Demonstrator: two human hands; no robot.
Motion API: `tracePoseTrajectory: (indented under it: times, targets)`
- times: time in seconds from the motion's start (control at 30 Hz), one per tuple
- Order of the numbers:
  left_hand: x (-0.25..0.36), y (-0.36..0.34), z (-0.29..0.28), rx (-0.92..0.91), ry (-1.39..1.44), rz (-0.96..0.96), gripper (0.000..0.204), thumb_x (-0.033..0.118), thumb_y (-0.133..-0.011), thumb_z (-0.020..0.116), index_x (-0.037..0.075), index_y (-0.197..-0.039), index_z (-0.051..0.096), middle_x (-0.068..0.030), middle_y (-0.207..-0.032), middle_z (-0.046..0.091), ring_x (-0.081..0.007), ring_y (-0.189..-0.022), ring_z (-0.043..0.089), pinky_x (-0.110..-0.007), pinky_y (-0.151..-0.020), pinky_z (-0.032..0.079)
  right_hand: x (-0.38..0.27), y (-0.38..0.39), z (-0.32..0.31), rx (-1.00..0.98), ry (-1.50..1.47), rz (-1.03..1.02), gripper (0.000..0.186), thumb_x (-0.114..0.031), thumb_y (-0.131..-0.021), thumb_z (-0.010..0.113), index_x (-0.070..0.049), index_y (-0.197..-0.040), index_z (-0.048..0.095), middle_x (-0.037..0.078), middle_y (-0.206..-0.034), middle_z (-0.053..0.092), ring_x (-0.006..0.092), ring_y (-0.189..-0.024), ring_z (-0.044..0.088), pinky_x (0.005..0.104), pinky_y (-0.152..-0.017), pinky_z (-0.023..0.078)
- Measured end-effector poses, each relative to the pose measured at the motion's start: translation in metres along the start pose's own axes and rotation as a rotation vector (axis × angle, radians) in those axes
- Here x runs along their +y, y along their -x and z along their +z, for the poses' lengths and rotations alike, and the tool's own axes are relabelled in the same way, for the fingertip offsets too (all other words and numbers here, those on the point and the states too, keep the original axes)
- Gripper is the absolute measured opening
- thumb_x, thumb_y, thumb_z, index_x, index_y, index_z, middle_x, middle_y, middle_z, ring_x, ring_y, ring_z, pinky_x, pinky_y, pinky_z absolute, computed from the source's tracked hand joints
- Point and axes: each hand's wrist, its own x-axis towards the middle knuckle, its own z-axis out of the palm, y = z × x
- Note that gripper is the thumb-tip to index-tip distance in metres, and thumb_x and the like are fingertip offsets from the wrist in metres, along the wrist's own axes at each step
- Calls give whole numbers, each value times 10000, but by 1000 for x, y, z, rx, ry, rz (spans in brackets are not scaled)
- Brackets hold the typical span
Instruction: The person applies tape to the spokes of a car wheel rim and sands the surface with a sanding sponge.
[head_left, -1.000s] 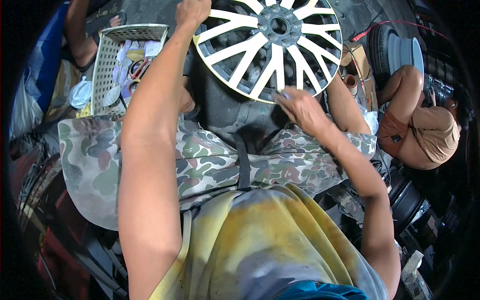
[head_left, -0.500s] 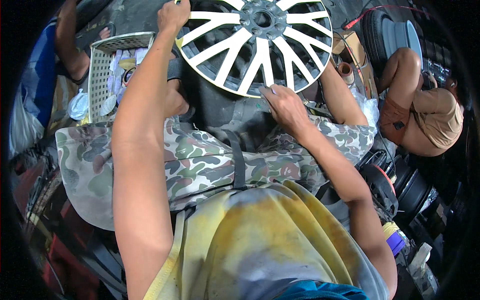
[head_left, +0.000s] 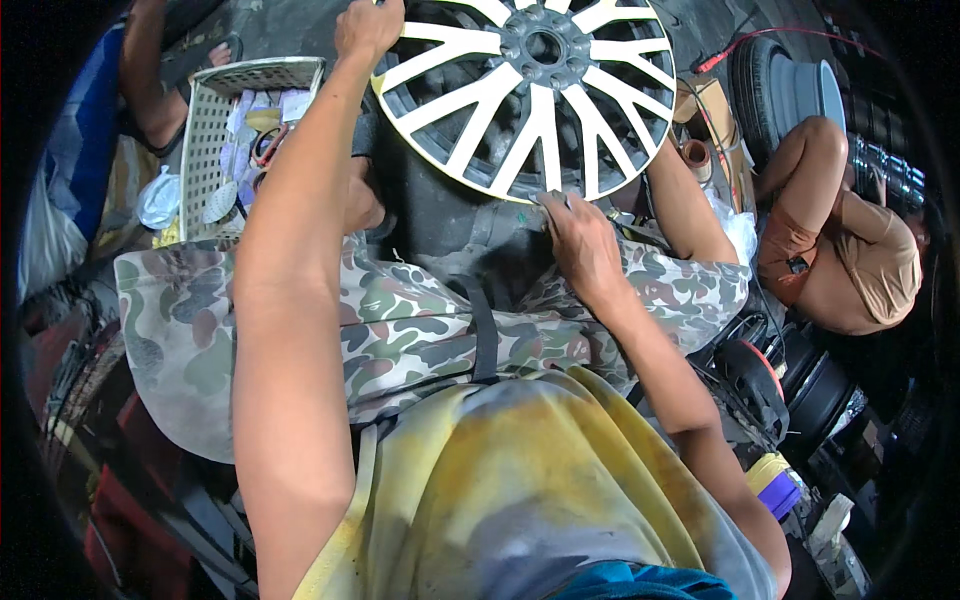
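Note:
A wheel rim [head_left: 460, 110] with white forked spokes and a dark hub stands tilted at the top of the view, partly beyond the frame. My left hand [head_left: 370, 28] is closed around its upper left edge, the fingertips partly hidden. At the bottom edge of the rim, my right hand [head_left: 582, 235] has thumb and fingers pinched together against the lip. A small greyish thing shows at those fingertips, too small to name. Yellowish colour runs along the rim's outer lip.
A pale plastic basket [head_left: 205, 150] with scissors and packets stands at left. A tyre [head_left: 752, 85] with a grey-blue rim leans at right, near a cardboard box [head_left: 712, 100]. Another person [head_left: 850, 240] crouches at far right; someone's leg [head_left: 150, 80] shows at upper left.
The whole view has shifted slightly, so the wheel rim and basket appear farther right. My right hand has turned a little at the rim's lower lip; my left keeps its hold.

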Motion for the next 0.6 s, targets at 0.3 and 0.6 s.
tracePoseTrajectory:
  times: [0.3,0.6]
  targets:
    - [-4,1,5,43,-65,18,777,634,-1016,405,-63,-1102,738,-384,-1121,661,-551,-1174,591,-556,-1041,456,0,4,6,86,-81,25,221,1,-863,610,19,-1074,672,219,-933,654,445,-849,668,502,-740,537]
    - [2,-8,-6,11,-3,-40,735,616,-1009,441,-47,-1123,738,-375,-1156,658,-545,-1179,593,-554,-1030,464,3,-4,-6,37,-95,-7,88,-26,-898,610,26,-964,639,235,-922,652,416,-876,683,497,-761,550]
